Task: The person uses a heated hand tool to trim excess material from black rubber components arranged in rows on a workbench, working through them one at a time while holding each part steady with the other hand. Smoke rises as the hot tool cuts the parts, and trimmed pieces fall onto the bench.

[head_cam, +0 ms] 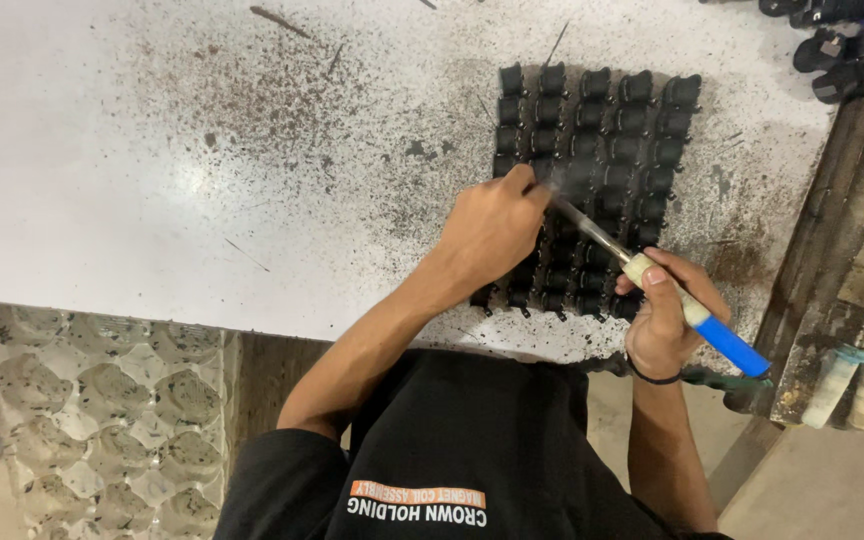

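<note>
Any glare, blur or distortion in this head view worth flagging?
Head view: mild glare washes the white table at left; the tool's metal shaft is motion-blurred between the left hand and right hand; the black parts grid stays sharp; edges bow slightly.

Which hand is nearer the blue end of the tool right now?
Right. The right hand grips the tool's pale shaft just above the blue end, nearly touching it. The left hand rests farther up, over the black parts by the metal tip.

A white worktable (152, 180), speckled with dark grime, fills the upper frame. Lower left lies patterned stone flooring (102, 420); a rusty metal frame (832, 220) runs down the right edge.
</note>
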`<action>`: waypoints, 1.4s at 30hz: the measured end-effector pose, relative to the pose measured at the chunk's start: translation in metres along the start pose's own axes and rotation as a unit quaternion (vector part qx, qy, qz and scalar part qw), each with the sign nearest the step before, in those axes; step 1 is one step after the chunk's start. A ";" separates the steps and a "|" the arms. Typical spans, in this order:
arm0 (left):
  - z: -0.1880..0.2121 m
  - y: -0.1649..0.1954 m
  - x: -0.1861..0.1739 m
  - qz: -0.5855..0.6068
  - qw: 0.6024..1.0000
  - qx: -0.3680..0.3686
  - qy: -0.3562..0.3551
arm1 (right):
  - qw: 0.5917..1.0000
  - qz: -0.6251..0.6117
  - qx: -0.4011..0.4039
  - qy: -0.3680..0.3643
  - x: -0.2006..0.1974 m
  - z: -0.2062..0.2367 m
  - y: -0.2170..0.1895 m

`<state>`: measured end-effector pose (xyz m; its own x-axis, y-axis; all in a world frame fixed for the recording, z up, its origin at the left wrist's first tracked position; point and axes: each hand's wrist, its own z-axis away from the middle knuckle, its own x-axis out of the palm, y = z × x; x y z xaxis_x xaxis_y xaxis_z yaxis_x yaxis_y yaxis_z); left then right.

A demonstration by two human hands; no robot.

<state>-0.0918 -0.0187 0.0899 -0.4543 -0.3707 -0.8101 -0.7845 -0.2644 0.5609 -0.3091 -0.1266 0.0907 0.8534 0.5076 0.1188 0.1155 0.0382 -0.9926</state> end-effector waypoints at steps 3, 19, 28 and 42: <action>0.004 -0.001 -0.001 0.062 0.998 -0.003 -0.003 | 1.000 -0.012 0.023 0.004 -0.001 -0.003 0.000; 0.004 0.003 -0.003 0.046 0.998 -0.008 0.036 | 0.996 0.037 -0.080 -0.021 -0.005 0.000 0.000; 0.004 -0.001 0.001 0.046 0.996 0.000 0.072 | 0.995 0.049 -0.077 -0.038 -0.005 -0.002 -0.003; -0.001 0.000 -0.018 0.089 0.994 -0.004 0.065 | 0.997 -0.008 -0.070 0.008 -0.019 -0.003 -0.010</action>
<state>-0.0835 -0.0132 0.1045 -0.5266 -0.5237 -0.6697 -0.6933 -0.1914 0.6948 -0.3247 -0.1387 0.0983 0.8592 0.4934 0.1354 0.1975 -0.0758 -0.9774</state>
